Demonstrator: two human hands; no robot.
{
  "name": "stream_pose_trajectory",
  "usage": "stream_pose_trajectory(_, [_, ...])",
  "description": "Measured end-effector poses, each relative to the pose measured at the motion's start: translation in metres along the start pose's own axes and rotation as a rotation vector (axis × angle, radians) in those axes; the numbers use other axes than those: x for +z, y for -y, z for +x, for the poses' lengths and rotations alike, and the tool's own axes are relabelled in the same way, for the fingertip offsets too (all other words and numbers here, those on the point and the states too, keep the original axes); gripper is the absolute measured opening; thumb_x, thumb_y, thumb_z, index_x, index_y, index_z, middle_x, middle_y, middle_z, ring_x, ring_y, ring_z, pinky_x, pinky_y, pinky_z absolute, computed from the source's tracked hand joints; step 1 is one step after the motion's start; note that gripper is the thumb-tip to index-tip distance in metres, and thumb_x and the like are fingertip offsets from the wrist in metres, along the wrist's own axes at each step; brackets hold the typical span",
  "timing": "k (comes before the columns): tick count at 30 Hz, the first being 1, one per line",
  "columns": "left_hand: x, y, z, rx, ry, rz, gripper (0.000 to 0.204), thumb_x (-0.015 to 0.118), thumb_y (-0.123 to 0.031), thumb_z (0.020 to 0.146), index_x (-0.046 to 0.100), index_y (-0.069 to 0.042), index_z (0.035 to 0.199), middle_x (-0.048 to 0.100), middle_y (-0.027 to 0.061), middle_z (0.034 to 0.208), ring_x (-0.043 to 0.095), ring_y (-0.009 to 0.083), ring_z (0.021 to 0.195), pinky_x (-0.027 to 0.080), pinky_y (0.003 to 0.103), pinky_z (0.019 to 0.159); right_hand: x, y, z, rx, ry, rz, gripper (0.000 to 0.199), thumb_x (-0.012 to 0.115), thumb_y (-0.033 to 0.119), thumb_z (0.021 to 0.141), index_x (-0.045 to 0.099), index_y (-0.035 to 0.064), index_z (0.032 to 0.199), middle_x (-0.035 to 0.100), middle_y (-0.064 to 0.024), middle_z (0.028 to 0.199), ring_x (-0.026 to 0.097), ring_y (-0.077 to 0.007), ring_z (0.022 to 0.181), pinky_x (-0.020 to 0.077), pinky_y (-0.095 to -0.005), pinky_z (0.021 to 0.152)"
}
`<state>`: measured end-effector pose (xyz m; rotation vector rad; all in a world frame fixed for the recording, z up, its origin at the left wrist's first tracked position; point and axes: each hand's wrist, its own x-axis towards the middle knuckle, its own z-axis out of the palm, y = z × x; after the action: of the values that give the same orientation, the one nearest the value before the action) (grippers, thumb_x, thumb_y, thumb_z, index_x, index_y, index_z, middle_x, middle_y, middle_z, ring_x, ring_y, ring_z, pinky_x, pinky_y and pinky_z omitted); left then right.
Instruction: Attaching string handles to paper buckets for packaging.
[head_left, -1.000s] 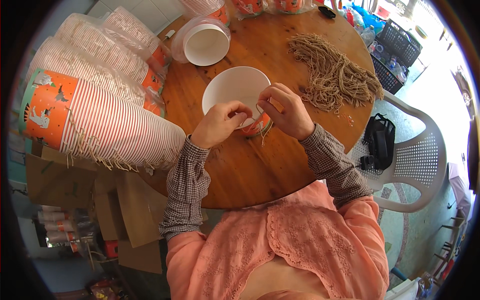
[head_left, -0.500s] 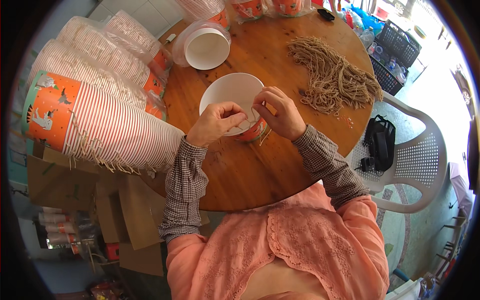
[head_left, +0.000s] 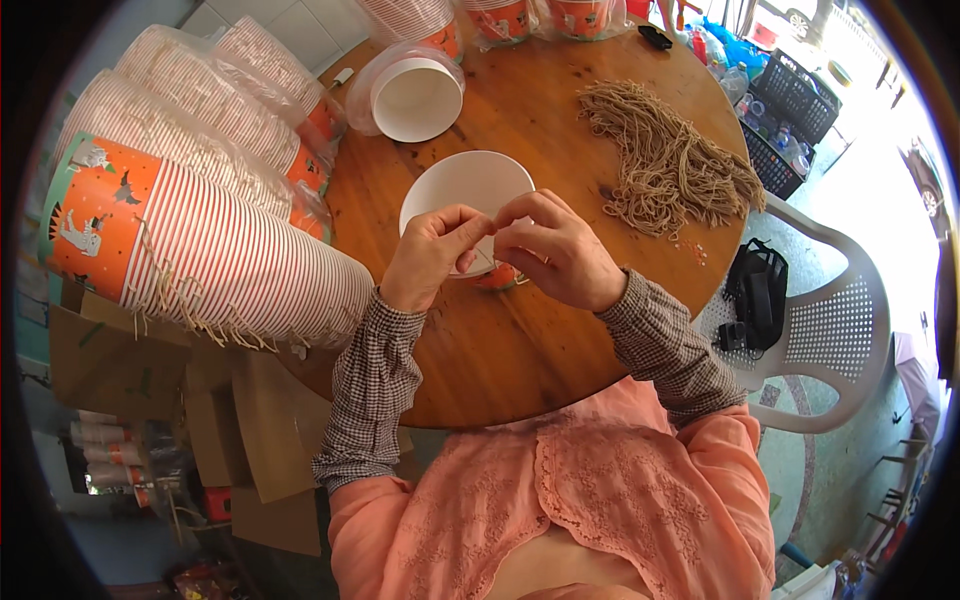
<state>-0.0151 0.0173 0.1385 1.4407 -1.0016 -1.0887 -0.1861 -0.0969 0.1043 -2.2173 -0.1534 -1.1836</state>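
Observation:
A white paper bucket with an orange outside stands on the round wooden table, its open mouth facing up. My left hand and my right hand meet at its near rim, fingertips pinched together on that edge. A thin tan string seems to run between the fingers, though it is too small to be sure. A loose heap of tan string pieces lies on the table to the right, beyond my right hand.
Long nested stacks of orange-and-white striped paper buckets lie on their sides at the left. Another white bucket in a plastic sleeve stands behind. A white plastic chair with a black pouch is at the right. Cardboard pieces lean below the table.
The view has shifted slightly. Both hands stay at the bucket's near rim, with the fingertips now pinched closer together at one spot.

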Motion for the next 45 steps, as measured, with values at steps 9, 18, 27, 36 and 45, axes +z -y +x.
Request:
stream_pose_trajectory(9, [0.007, 0.003, -0.006, 0.018, 0.021, -0.011, 0.019, 0.059, -0.014, 0.096, 0.067, 0.002, 0.100, 0.057, -0.0026, 0.074, 0.047, 0.0041, 0.066, 0.039, 0.018, 0.062, 0.013, -0.006, 0.001, 0.182, -0.166, 0.021, 0.010, 0.070, 0.005, 0.080, 0.065, 0.0051, 0.089, 0.058, -0.0079, 0.098, 0.057, -0.0268, 0.093, 0.0497, -0.0369, 0.080])
stream_pose_trajectory(18, [0.004, 0.006, -0.008, 0.063, -0.071, -0.010, 0.017, 0.062, -0.014, 0.095, 0.068, 0.002, 0.096, 0.060, -0.0019, 0.078, 0.046, 0.0035, 0.066, 0.037, 0.018, 0.059, 0.014, -0.002, -0.005, 0.413, -0.263, 0.163, 0.014, 0.072, 0.012, 0.081, 0.068, 0.0061, 0.093, 0.062, -0.0081, 0.098, 0.058, -0.0260, 0.094, 0.0483, -0.0359, 0.083])
stream_pose_trajectory(27, [0.007, 0.011, -0.013, 0.175, -0.147, -0.007, 0.018, 0.066, -0.015, 0.093, 0.070, 0.002, 0.097, 0.063, -0.0016, 0.079, 0.049, 0.0026, 0.065, 0.041, 0.017, 0.058, 0.037, -0.007, -0.014, 0.359, -0.230, 0.016, 0.017, 0.075, 0.016, 0.079, 0.068, 0.0069, 0.091, 0.065, -0.0062, 0.099, 0.057, -0.0269, 0.098, 0.0442, -0.0388, 0.090])
stream_pose_trajectory(36, [0.013, 0.021, -0.012, 0.364, -0.293, 0.294, 0.008, 0.065, -0.008, 0.092, 0.063, -0.001, 0.093, 0.064, 0.0005, 0.080, 0.058, 0.0045, 0.071, 0.049, 0.021, 0.064, 0.035, 0.004, -0.014, 0.378, -0.273, 0.120, 0.008, 0.067, 0.007, 0.083, 0.061, 0.0031, 0.087, 0.065, -0.0072, 0.098, 0.057, -0.0249, 0.100, 0.0454, -0.0363, 0.090])
stream_pose_trajectory(45, [0.021, 0.019, -0.013, 0.538, -0.329, 0.596, 0.010, 0.066, -0.008, 0.090, 0.066, 0.001, 0.094, 0.065, 0.0066, 0.084, 0.063, 0.0118, 0.070, 0.051, 0.023, 0.064, 0.033, 0.001, -0.013, 0.380, -0.302, 0.131, 0.009, 0.066, 0.009, 0.084, 0.061, 0.0028, 0.088, 0.065, -0.0071, 0.096, 0.056, -0.0264, 0.099, 0.0461, -0.0371, 0.089])
